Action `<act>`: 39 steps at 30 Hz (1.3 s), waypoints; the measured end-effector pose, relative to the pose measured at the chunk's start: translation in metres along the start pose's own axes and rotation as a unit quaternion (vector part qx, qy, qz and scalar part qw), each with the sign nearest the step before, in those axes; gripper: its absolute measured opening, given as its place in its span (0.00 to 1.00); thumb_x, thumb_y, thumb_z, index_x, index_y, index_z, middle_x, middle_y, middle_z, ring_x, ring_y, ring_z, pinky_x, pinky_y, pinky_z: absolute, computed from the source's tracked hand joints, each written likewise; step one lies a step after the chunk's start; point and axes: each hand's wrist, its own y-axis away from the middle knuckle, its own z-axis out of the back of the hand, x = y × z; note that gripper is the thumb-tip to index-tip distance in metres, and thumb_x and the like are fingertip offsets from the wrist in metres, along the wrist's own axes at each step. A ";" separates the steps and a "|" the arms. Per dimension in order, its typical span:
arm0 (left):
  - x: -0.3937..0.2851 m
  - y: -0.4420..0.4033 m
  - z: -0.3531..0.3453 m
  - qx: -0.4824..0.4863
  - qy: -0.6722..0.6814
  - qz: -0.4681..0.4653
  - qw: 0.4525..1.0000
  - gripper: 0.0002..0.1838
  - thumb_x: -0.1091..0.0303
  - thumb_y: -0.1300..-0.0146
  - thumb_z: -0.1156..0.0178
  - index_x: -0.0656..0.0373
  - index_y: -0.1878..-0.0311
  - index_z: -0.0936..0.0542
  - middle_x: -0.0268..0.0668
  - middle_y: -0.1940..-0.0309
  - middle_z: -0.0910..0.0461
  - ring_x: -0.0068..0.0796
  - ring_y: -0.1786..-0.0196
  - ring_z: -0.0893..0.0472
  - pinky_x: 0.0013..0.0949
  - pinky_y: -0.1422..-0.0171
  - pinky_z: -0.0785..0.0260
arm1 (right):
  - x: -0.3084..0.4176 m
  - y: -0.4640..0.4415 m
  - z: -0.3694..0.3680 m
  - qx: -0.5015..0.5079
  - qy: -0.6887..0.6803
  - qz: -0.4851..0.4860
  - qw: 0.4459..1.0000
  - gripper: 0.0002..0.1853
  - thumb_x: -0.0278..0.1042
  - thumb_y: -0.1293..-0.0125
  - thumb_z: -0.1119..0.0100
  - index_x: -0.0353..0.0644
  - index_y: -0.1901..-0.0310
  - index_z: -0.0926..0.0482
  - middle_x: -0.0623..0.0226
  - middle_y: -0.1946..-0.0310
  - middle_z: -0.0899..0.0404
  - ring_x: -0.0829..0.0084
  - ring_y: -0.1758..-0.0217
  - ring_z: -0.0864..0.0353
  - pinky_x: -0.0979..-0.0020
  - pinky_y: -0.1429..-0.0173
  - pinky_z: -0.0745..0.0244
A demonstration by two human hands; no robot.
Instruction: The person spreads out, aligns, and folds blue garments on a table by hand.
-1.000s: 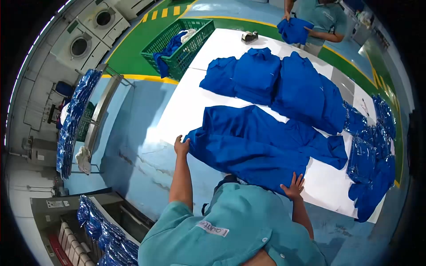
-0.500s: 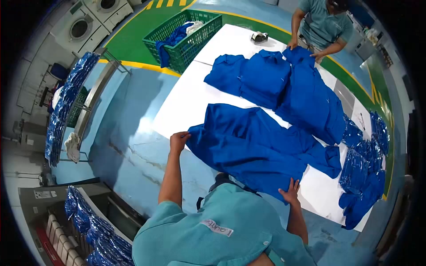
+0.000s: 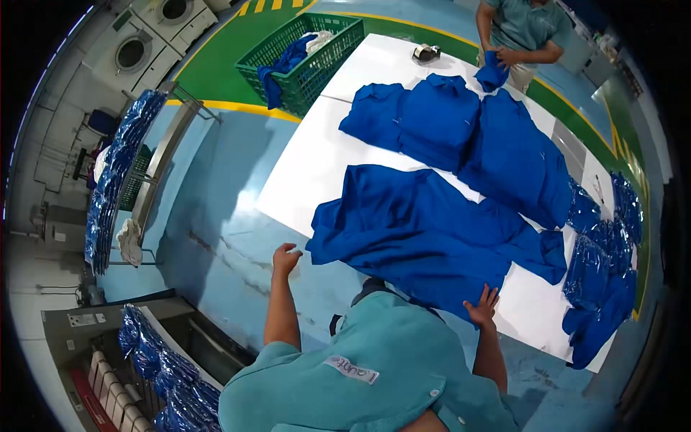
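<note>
Head view crops the co-worker (image 3: 524, 32). Left hand (image 3: 286, 259) hangs half-open; right hand (image 3: 484, 308) spreads on blue garment (image 3: 417, 227), white table (image 3: 296, 189), blue floor (image 3: 209, 248) below.

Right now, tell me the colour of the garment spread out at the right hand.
The garment is plain blue; it shows best in the head view.

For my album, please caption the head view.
Right hand on a spread blue garment, left hand apart from it, blue clothes piled beyond on the white table.
</note>
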 end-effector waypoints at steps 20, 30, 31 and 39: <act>-0.180 -0.033 -0.011 -0.034 -0.085 -0.064 0.994 0.24 0.45 0.34 0.31 0.61 0.56 0.10 0.42 0.65 0.10 0.44 0.64 0.14 0.39 0.55 0.23 | -0.006 -0.005 -0.007 -0.001 0.023 0.003 1.000 0.59 0.69 0.35 0.37 0.61 0.15 0.66 0.53 0.13 0.79 0.36 0.12 0.69 0.32 0.20 0.47; -0.179 -0.070 -0.072 -0.292 0.100 0.006 0.951 0.30 0.48 0.35 0.30 0.65 0.43 0.20 0.51 0.48 0.17 0.48 0.44 0.17 0.41 0.37 0.25 | -0.024 0.015 -0.025 -0.278 -0.103 0.136 0.945 0.48 0.58 0.36 0.31 0.52 0.19 0.41 0.41 0.18 0.49 0.32 0.18 0.47 0.36 0.21 0.43; -0.167 -0.053 -0.079 -0.287 0.070 0.034 0.955 0.33 0.46 0.36 0.29 0.66 0.40 0.22 0.53 0.45 0.19 0.51 0.42 0.18 0.45 0.35 0.26 | -0.023 0.018 -0.024 -0.280 -0.106 0.133 0.945 0.48 0.58 0.36 0.31 0.52 0.19 0.41 0.41 0.18 0.49 0.32 0.18 0.47 0.36 0.21 0.43; -0.071 0.001 -0.145 -0.090 0.103 0.240 0.961 0.41 0.36 0.44 0.25 0.73 0.51 0.19 0.55 0.56 0.15 0.52 0.54 0.14 0.42 0.43 0.22 | -0.025 0.090 -0.033 -0.375 -0.118 0.208 0.896 0.44 0.53 0.37 0.29 0.45 0.23 0.35 0.40 0.21 0.41 0.33 0.24 0.38 0.41 0.24 0.38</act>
